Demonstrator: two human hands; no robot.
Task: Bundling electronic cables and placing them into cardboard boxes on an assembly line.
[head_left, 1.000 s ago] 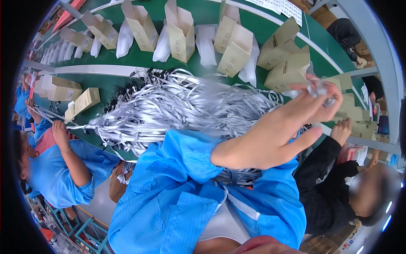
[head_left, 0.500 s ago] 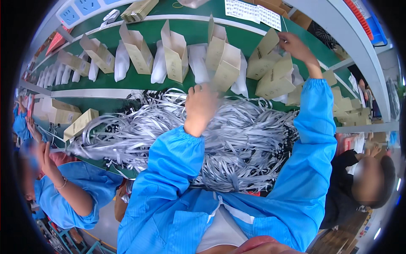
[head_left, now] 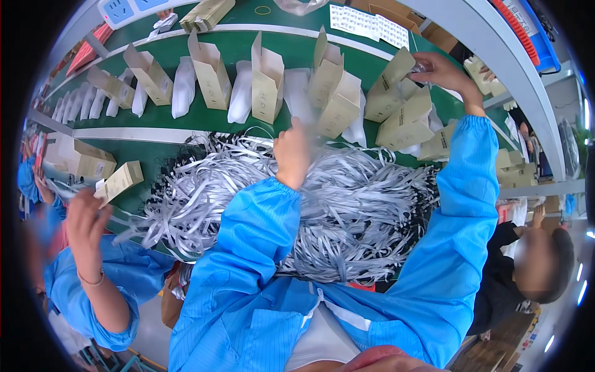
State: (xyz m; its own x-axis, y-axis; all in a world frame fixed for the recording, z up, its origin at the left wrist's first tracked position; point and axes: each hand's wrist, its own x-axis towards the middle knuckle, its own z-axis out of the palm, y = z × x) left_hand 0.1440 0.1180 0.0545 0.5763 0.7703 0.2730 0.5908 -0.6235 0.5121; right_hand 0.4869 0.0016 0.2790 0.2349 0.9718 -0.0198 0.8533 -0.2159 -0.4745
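Note:
My right hand point(head_left: 445, 74) reaches to the far right with its fingers closed round a small clear plastic piece point(head_left: 423, 67). It is at the mouth of an open beige carton point(head_left: 387, 90). My left hand point(head_left: 291, 155) is over the far edge of a big heap of flat silvery-grey straps point(head_left: 347, 211) with black ends. One finger points up toward a white wrapped packet point(head_left: 296, 93). Blur smears the right side of that hand, so what its fingers hold, if anything, is hidden. Another open carton point(head_left: 341, 108) stands just beyond it.
Open cartons alternate with white packets point(head_left: 240, 93) along the green conveyor point(head_left: 155, 121). A co-worker's hand point(head_left: 87, 220) pulls at strap ends on the left, near a carton lying tilted point(head_left: 121, 181). Another person point(head_left: 527, 266) is at right. Label sheets point(head_left: 369, 23) lie at the back.
The cartons and packets have shifted slightly right. My right hand has moved a little to the right and turned, showing the clear piece. The co-worker's hand at left has come down toward the straps.

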